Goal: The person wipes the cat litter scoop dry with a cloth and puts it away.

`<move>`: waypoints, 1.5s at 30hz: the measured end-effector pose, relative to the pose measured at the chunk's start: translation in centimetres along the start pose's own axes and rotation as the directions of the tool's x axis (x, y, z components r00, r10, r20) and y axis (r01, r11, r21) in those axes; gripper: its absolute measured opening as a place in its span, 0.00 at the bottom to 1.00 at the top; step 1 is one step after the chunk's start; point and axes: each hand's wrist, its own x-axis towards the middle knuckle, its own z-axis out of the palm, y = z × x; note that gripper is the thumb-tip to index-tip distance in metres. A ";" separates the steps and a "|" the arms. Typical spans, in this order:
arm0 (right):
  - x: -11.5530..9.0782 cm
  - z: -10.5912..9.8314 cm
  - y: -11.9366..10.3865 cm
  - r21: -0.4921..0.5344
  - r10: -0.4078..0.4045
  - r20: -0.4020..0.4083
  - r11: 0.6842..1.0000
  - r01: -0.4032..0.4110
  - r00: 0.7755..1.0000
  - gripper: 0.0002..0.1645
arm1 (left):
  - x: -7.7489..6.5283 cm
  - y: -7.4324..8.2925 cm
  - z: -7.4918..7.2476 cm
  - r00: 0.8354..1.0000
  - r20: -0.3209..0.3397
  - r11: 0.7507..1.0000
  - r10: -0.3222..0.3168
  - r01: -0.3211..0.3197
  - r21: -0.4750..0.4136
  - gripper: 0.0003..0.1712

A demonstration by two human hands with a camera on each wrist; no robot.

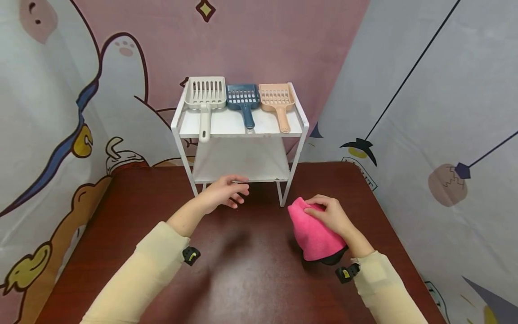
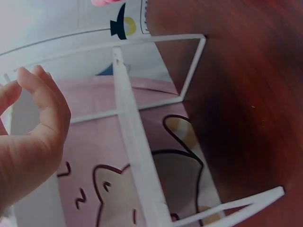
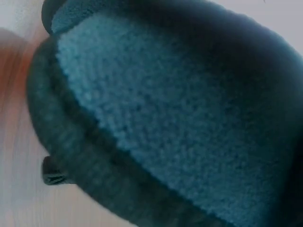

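Note:
My right hand (image 1: 335, 217) pinches the top of a bright pink piece of soft cloth (image 1: 313, 234) between thumb and fingers. The cloth hangs from that grip at the right of the table, with a black edge showing along its bottom. In the right wrist view a fuzzy teal surface with a thick dark border (image 3: 156, 104) fills most of the picture, and a small dark tab (image 3: 54, 171) sticks out below. My left hand (image 1: 221, 194) holds nothing; its fingers are loosely bent in front of the white shelf's lower tier. The left wrist view has it beside the shelf frame.
A white two-tier shelf (image 1: 238, 158) stands at the back of the dark red-brown table (image 1: 133, 216). On its top lie three slotted litter scoops: a cream one (image 1: 205, 108), a blue one (image 1: 246, 108) and a peach one (image 1: 280, 109). Cartoon-printed cloth walls (image 1: 404, 117) surround the table.

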 end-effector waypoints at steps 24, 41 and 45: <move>1.0 -1.1 2.5 -0.057 0.006 -0.132 0.998 -0.014 0.991 0.08 | -1.6 -4.7 -4.4 0.993 -0.106 0.999 -0.045 0.042 -0.025 0.28; 1.1 -1.0 1.7 0.077 0.145 0.177 0.984 -0.160 0.974 0.13 | -2.1 -4.6 -5.0 0.991 -0.124 0.999 -0.047 0.044 -0.028 0.29; 1.1 -0.1 3.4 0.003 0.231 0.126 0.972 -0.234 0.965 0.20 | -2.1 -4.7 -5.1 0.992 -0.119 0.999 -0.049 0.045 -0.030 0.29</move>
